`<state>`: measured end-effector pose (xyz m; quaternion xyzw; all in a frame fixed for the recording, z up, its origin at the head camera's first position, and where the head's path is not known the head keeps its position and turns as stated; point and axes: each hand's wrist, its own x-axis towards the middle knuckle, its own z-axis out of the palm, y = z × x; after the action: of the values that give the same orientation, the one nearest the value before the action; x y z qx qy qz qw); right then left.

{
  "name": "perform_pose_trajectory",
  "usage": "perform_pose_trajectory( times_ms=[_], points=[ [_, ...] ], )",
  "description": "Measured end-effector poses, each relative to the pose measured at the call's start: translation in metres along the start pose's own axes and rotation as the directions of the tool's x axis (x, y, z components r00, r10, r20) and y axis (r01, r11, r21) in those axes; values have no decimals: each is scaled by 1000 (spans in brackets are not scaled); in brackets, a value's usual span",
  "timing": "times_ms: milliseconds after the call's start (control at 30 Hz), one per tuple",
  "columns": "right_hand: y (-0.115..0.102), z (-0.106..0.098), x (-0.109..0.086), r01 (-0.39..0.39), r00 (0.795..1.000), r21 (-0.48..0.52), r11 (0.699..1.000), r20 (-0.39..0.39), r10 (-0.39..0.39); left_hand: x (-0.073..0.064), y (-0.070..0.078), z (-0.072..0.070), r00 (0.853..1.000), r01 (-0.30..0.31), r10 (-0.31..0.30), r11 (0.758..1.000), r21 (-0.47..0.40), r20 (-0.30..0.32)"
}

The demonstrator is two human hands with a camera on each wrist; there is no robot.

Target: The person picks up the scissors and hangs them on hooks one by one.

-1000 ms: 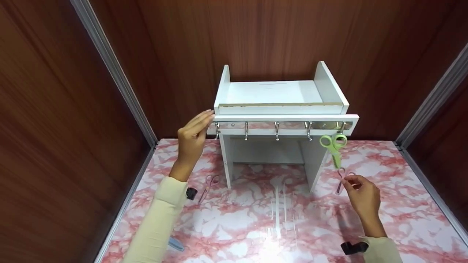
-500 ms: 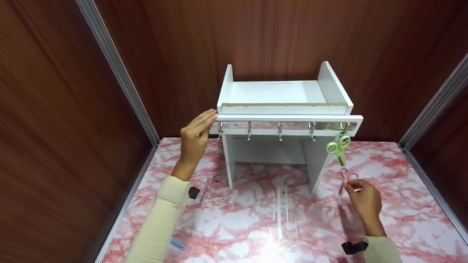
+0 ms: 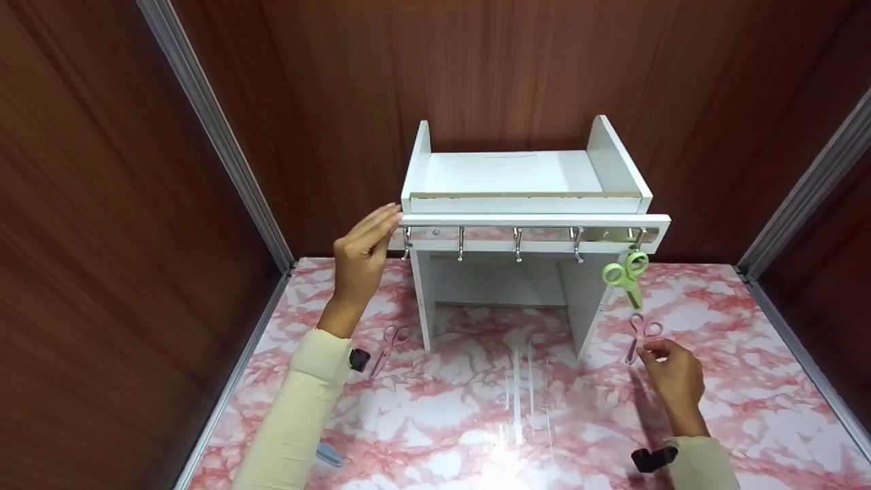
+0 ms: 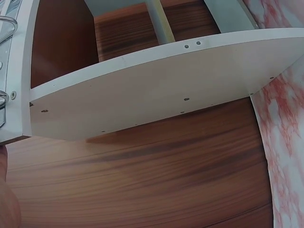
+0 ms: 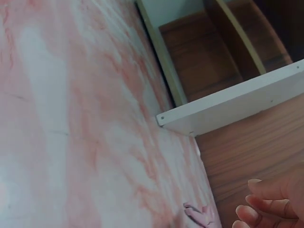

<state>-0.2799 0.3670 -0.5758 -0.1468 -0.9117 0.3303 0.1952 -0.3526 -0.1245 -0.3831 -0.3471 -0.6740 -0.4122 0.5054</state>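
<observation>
Blue object (image 3: 329,454) partly hidden by the left sleeve (image 3: 289,408), identity unclear; left hand (image 3: 359,262) mostly cropped in its wrist view, but the head view shows fingers extended, touching the left end of the hook rail (image 3: 490,246). Green scissors (image 3: 629,280) hang from the rightmost hook (image 3: 637,236), above and apart from the right hand (image 3: 674,374), its fingers loosely curled, grip unloaded.

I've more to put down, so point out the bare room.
Free: the top shelf between its side panels; the table between left pink scissors and right hand. Crowded: below the rightmost hook, where green scissors, right pink scissors and that hand cluster.
</observation>
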Motion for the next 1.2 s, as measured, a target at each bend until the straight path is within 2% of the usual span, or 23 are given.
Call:
perform_pose_trajectory(
  times_ms=[433,667,967,1200],
  points=[
    [19,15,3,-86,996,2,996,22,86,-3,0,-3,1000,9,-9,1000,8,21],
    [26,17,4,-91,995,-15,996,41,92,-2,0,-2,1000,0,0,1000,-5,10],
    [28,21,8,-146,986,-15,989,79,146,0,0,-3,1000,-12,12,1000,5,-8],
    [29,19,11,-168,979,-39,985,114,172,2,0,1,999,-29,29,1000,9,-25]
  ],
)
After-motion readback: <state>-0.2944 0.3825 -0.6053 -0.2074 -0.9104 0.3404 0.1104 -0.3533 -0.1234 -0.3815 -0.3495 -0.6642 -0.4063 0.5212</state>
